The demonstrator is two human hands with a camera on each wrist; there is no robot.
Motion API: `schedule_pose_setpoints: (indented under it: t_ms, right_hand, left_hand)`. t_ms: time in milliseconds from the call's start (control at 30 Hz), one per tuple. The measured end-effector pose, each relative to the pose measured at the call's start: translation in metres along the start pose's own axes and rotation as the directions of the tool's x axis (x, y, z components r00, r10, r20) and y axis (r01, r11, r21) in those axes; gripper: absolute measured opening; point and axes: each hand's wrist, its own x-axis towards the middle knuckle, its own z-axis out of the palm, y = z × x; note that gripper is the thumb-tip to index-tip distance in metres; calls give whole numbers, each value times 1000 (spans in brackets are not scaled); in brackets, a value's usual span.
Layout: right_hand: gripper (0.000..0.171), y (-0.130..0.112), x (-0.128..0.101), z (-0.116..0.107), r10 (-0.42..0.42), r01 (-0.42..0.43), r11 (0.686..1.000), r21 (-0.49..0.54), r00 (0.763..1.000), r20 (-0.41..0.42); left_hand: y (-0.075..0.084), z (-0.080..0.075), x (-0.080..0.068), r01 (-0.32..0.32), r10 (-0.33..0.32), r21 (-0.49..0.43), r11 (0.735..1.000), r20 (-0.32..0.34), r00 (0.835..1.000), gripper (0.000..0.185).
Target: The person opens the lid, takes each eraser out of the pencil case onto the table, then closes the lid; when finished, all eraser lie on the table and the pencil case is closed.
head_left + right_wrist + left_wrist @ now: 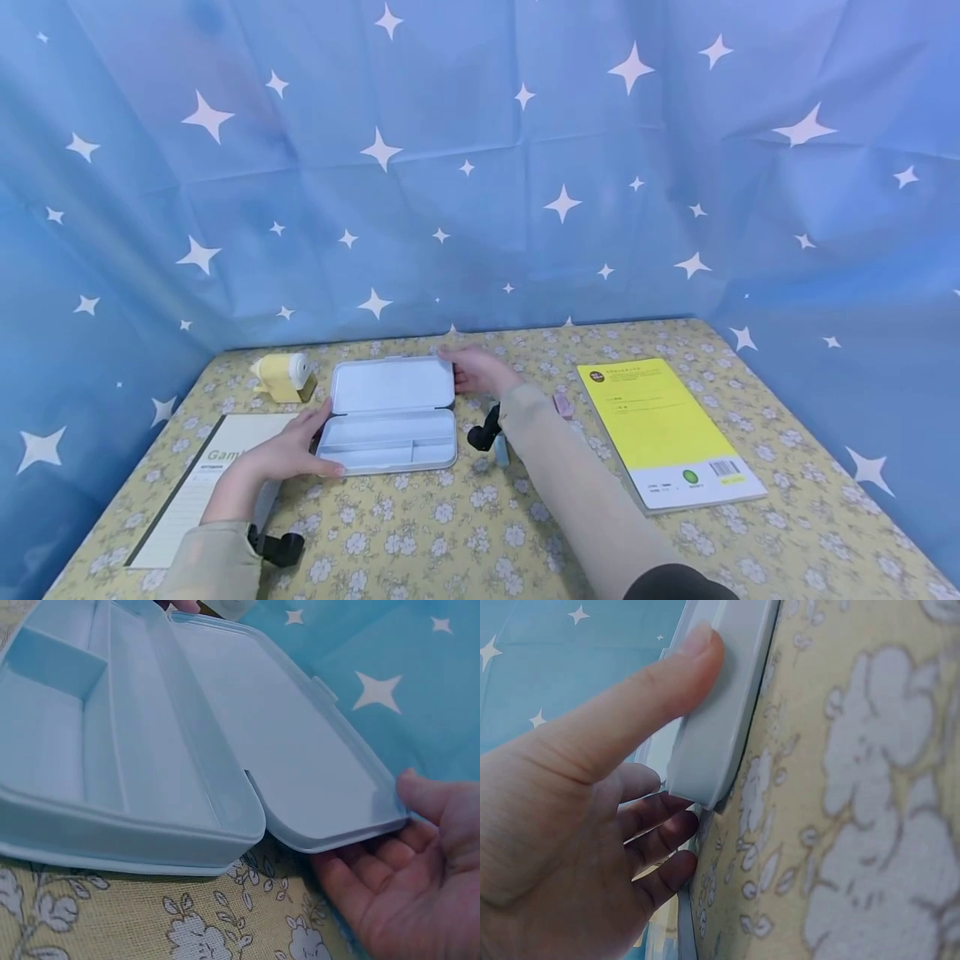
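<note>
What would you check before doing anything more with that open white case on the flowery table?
1. Pencil case fully open, lid laid back: ok.
2. Compartments free of anything: ok, as the right wrist view shows them bare.
3. Left hand steadying the tray's front corner, thumb on its edge: ok.
4. Right hand holding the lid's far corner: ok.
5. Case resting flat on the tablecloth: ok for the tray; the lid edge seems slightly lifted, cannot tell.
6. Small pink item and yellow workbook lying apart from the case: ok.
</note>
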Motion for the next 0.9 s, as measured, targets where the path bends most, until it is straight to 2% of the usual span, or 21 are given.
schedule_pose_setpoints:
  t_ms: [333,500,700,900]
  right_hand:
    - [40,-3,0,-4,-16,16,999,-36,1000,16]
    - [38,-4,-3,-6,-24,26,999,-44,999,49]
    - [42,-6,-11,-5,-83,89,994,-65,992,90]
    - [36,-9,-23,-5,-103,121,986,-111,982,156]
  left_hand:
    - [1,-2,2,-46,46,1,999,-16,999,126]
    - [-1,-2,2,-71,71,-16,997,-12,997,127]
    - [-1,-1,0,-85,84,-19,996,-27,996,128]
    - [-3,-1,0,-92,91,-36,995,-25,996,130]
